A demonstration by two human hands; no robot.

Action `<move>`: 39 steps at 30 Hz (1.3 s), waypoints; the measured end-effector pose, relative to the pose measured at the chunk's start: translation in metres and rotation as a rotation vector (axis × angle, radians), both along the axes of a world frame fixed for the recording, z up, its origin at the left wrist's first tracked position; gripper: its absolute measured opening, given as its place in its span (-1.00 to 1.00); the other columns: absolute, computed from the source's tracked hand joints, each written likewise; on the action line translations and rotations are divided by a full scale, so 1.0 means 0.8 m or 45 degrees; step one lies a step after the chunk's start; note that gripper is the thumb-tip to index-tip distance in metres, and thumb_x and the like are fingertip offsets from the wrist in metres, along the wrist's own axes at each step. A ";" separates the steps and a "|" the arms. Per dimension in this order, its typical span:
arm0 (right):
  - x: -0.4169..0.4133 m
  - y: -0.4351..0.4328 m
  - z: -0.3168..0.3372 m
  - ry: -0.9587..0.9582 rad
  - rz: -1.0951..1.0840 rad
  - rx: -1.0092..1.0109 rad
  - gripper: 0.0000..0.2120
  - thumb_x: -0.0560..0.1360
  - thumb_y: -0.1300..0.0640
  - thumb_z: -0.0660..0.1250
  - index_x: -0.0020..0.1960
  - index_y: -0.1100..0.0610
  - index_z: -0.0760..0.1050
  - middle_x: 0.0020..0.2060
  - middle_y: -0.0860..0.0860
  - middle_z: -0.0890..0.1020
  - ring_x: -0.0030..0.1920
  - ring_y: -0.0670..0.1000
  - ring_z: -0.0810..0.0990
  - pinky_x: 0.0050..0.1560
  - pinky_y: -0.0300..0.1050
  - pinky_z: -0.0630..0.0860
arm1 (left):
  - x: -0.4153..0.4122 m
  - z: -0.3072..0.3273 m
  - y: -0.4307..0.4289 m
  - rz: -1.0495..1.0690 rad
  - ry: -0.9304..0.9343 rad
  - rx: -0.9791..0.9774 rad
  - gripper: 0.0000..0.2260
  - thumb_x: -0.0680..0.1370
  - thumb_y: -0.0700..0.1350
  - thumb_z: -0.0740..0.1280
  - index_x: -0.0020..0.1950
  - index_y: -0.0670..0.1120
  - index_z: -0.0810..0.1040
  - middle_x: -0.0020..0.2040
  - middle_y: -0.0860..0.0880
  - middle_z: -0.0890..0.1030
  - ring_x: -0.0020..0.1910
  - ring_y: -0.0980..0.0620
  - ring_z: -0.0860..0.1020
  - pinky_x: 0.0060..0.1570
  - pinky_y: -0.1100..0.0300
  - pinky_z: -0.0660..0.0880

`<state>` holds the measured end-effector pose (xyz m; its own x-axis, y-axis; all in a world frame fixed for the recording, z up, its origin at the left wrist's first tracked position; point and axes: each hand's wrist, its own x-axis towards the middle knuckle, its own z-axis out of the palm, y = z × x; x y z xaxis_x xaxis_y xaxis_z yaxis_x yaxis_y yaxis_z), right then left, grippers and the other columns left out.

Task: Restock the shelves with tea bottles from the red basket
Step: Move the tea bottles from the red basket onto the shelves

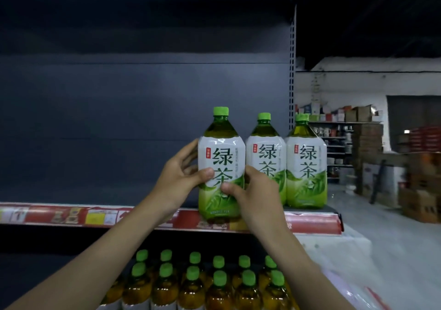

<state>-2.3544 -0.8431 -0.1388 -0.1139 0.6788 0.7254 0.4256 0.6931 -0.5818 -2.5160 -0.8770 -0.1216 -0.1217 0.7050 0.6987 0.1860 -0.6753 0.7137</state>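
A green tea bottle [220, 157] with a green cap and white-and-green label is upright at the front edge of the dark shelf [95, 190]. My left hand [177, 178] grips its left side, thumb across the label. My right hand [256, 190] wraps its lower right side. Two matching bottles [265, 152] [306, 161] stand upright on the shelf just to its right, at the shelf's right end. The red basket is not in view.
A red price strip [71, 215] runs along the shelf's front edge. Below it, rows of several green-capped amber bottles [207, 283] fill the lower shelf. To the right lie a pale floor, stacked cartons [367, 142] and distant racks.
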 end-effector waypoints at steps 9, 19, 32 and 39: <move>0.060 -0.023 0.008 0.003 -0.350 0.326 -0.61 0.48 0.01 0.43 0.28 0.01 0.49 0.18 -0.07 0.59 0.18 -0.04 0.54 0.22 -0.11 0.46 | 0.016 -0.007 0.019 0.111 0.063 -0.007 -0.43 0.55 -0.30 0.33 0.47 0.10 0.28 0.28 0.17 0.52 0.23 0.23 0.52 0.12 0.31 0.54; 0.167 0.069 0.000 0.280 0.094 -0.439 -0.02 0.32 0.11 0.57 0.52 -0.07 0.02 0.25 0.03 0.51 0.13 0.00 0.55 0.16 -0.03 0.49 | 0.031 0.005 0.034 0.313 0.183 -0.091 -0.55 0.62 -0.23 0.24 0.46 0.09 0.29 0.24 0.11 0.53 0.18 0.12 0.54 0.19 0.14 0.47; 0.171 0.095 -0.014 0.075 -0.100 -0.331 -0.11 0.27 0.04 0.62 0.42 -0.01 0.15 0.18 -0.02 0.53 0.20 0.09 0.53 0.29 0.15 0.44 | 0.025 -0.004 0.045 0.264 0.359 -0.315 -0.42 0.62 -0.26 0.24 0.51 0.11 0.05 0.24 0.17 0.40 0.26 0.13 0.38 0.20 0.19 0.32; 0.145 0.060 -0.013 0.054 -0.392 -0.358 -0.03 0.36 -0.02 0.54 0.53 0.15 0.01 0.41 0.15 0.38 0.40 0.23 0.36 0.37 0.16 0.33 | 0.023 -0.006 0.035 0.430 0.486 -0.343 -0.57 0.59 -0.13 0.30 0.43 0.05 0.26 0.23 0.13 0.48 0.26 0.07 0.46 0.17 0.16 0.37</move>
